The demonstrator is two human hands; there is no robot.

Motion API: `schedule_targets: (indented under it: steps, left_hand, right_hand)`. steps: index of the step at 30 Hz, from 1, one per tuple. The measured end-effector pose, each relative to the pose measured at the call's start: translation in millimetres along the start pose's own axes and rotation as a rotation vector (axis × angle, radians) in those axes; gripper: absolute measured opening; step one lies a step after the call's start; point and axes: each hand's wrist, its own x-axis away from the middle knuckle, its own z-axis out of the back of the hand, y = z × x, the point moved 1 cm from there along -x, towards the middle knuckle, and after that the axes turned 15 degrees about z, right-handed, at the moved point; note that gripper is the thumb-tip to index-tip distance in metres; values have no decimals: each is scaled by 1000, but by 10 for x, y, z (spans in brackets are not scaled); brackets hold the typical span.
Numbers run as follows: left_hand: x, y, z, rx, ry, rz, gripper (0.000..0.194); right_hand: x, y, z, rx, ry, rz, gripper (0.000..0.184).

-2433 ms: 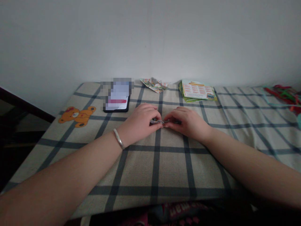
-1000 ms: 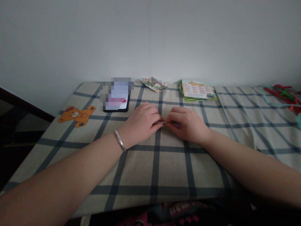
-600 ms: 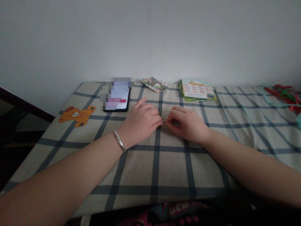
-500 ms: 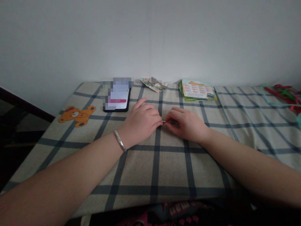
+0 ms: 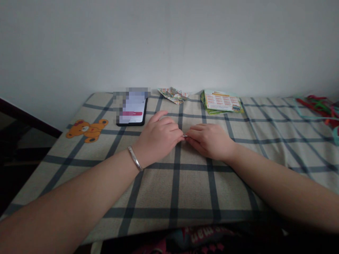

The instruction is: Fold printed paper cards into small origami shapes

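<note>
My left hand and my right hand meet fingertip to fingertip low over the middle of the checked tablecloth. Between them they pinch a thin folded piece of paper. Only a small sliver of it shows in the gap; the fingers cover the rest. Thumb and forefinger of my left hand are pressed together on it, while another finger sticks out away from me. The fingers of my right hand lie close together over its end.
At the back stand a phone with a lit screen, a crumpled printed paper and a stack of printed cards. Red and green items lie far right. A flat bear figure is at left. A wall rises behind.
The paper showed more between my hands earlier, and now nearly all of it is covered. My right fingers have flattened over it, and a left finger has lifted outward.
</note>
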Motion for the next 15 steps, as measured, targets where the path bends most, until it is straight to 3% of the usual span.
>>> schedule_targets:
  steps: [15]
  left_hand:
    - [4, -86, 58, -24, -26, 106, 25]
  right_hand:
    - [56, 154, 28, -65, -26, -18, 44]
